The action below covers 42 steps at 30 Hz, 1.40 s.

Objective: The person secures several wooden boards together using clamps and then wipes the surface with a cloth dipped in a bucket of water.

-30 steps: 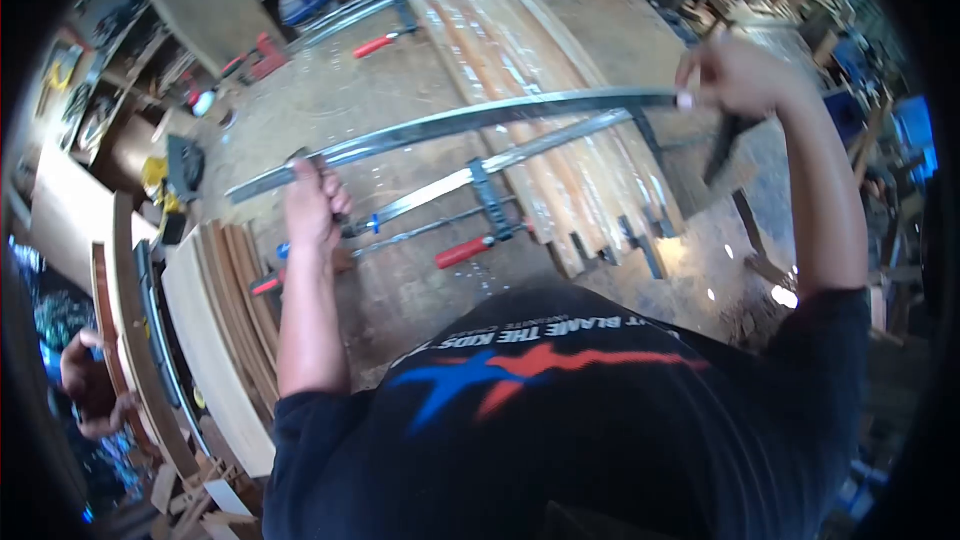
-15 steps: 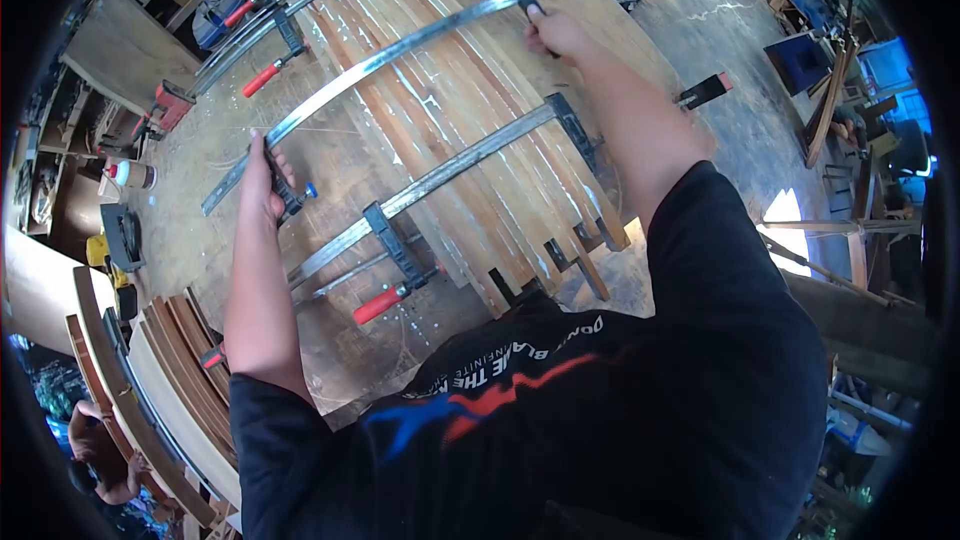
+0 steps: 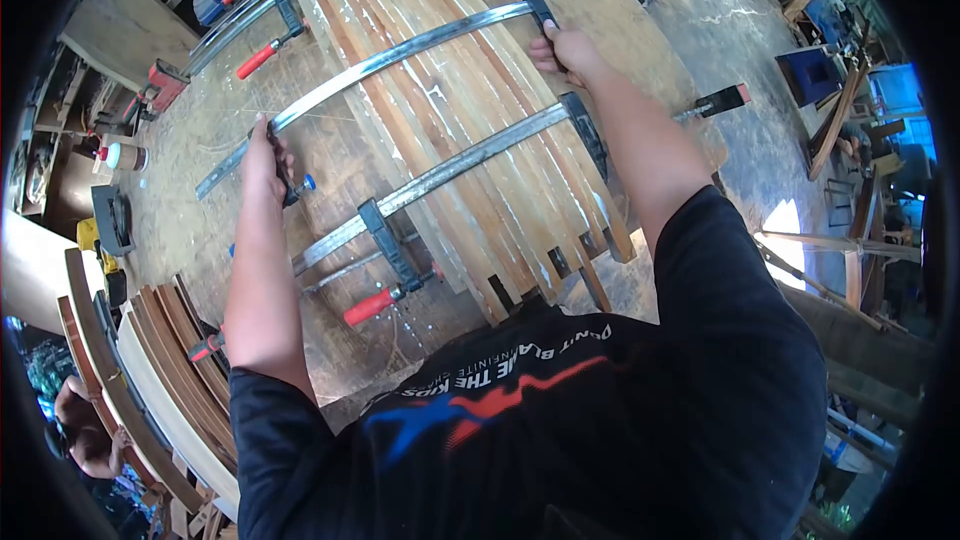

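A long metal bar clamp [image 3: 400, 52] lies across a panel of wood strips [image 3: 430, 90] streaked with white glue. My left hand [image 3: 265, 162] is closed on the clamp's sliding jaw, beside its blue-tipped screw. At the bar's far end, my right hand [image 3: 567, 50] grips the fixed jaw, just past the panel's right edge. Nearer me, a second bar clamp [image 3: 470, 158] with a red handle [image 3: 370, 307] spans the same panel. More clamps with a red handle [image 3: 258, 60] cross the panel's far end.
The panel rests on a worn wooden workbench [image 3: 180, 155]. A glue bottle [image 3: 122, 157] and a red tool [image 3: 162, 90] are at the left. Curved wood strips [image 3: 165, 360] stand at lower left, near another person [image 3: 90, 430]. A black clamp end [image 3: 720, 102] sticks out right.
The held clamp's right end has come slightly down and right, lying lower over the panel. Both hands still hold it, and the view has shifted a little.
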Motion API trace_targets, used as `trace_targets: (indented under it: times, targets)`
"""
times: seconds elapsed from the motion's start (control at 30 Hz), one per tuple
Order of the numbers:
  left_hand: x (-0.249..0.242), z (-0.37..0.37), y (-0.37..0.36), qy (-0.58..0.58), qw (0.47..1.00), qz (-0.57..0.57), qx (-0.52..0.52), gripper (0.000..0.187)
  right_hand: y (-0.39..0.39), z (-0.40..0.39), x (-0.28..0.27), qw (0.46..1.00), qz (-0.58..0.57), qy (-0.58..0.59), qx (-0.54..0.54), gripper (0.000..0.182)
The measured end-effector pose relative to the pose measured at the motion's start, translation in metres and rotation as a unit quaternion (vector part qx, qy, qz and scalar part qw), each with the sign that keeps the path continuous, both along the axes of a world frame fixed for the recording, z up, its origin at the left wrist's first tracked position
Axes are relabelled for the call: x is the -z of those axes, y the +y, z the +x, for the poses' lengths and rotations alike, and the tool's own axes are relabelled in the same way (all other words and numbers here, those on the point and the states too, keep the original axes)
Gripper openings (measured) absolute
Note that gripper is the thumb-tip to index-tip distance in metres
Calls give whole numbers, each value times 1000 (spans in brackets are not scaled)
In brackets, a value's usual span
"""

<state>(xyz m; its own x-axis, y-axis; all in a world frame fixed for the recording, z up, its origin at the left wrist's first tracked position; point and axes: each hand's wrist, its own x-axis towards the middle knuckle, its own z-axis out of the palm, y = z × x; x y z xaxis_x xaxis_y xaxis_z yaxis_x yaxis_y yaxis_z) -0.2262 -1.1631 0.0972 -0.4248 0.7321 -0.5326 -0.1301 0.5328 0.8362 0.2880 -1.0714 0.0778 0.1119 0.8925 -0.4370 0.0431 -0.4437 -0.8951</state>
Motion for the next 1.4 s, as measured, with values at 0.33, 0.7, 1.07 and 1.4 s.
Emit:
trace_targets:
  times: [0.33, 0.7, 1.07, 1.4]
  targets:
    - [27, -20, -12, 25, 994, 52, -93, 42, 0, -11, -14, 999, -42, -21, -10, 36]
    - [19, 17, -13, 84, 995, -22, 58, 27, 6, -18, -20, 997, -74, -24, -7, 35]
    - [15, 93, -26, 47, 998, 7, 43, 30, -13, -39, -9, 998, -13, -39, -36, 38]
    - [38, 89, -14, 109, 992, 38, 42, 26, 5, -29, 8, 994, -63, -75, -56, 52]
